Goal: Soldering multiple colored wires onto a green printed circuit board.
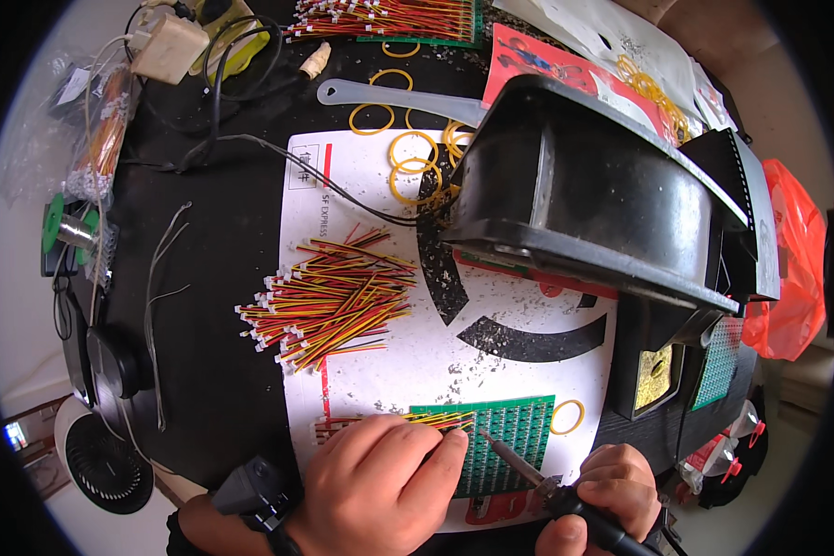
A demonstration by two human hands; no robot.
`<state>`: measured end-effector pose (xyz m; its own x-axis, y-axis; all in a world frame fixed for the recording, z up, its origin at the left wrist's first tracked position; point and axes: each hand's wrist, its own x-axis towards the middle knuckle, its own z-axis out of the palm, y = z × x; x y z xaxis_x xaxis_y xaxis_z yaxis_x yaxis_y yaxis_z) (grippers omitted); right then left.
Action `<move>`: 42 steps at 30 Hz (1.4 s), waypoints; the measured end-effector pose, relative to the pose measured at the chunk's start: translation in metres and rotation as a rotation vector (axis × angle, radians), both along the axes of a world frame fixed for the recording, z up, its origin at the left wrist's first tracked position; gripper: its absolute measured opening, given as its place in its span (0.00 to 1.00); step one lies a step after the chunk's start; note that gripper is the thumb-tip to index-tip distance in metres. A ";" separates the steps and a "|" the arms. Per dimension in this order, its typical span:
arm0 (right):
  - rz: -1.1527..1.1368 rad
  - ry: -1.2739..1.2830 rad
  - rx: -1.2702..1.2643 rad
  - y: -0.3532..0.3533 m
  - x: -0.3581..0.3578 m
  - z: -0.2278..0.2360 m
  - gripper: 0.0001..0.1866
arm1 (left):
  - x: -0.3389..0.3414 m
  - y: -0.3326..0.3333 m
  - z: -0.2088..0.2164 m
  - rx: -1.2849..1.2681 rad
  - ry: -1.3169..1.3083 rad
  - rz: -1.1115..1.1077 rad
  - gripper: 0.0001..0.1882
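A green circuit board (510,440) with rows of small pads lies on the white sheet near the lower edge. Red, yellow and black connector wires (440,420) extend across its upper left part. My left hand (375,486) is closed over the board's left side, its thumb and fingers pinched at the wire ends; the exact grip is partly hidden. In my right hand (621,486) is a soldering iron (584,514), its tip pointing up-left at the board, close to my left fingertips. Farther up-left rests a loose pile of similar wires (343,301) with white plugs.
A large black plastic housing (588,185) stands over the sheet's upper right. Below it is a holder with a brass sponge (653,378). Yellow rubber bands (414,167) and wire clippings lie about. At the left are a solder spool (69,230) and a small fan (107,463).
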<state>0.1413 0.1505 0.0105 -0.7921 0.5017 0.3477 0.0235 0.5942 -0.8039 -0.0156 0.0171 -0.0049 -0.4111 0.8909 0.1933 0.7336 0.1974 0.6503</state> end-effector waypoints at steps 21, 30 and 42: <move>-0.040 -0.097 -0.008 -0.003 0.001 -0.002 0.16 | -0.001 -0.001 -0.001 0.008 -0.007 -0.007 0.08; -0.014 0.101 -0.009 -0.002 0.001 -0.005 0.14 | 0.000 0.002 0.000 -0.003 -0.010 0.004 0.07; -0.231 0.178 0.019 -0.023 0.012 -0.025 0.17 | -0.012 -0.001 -0.004 0.044 0.028 -0.137 0.11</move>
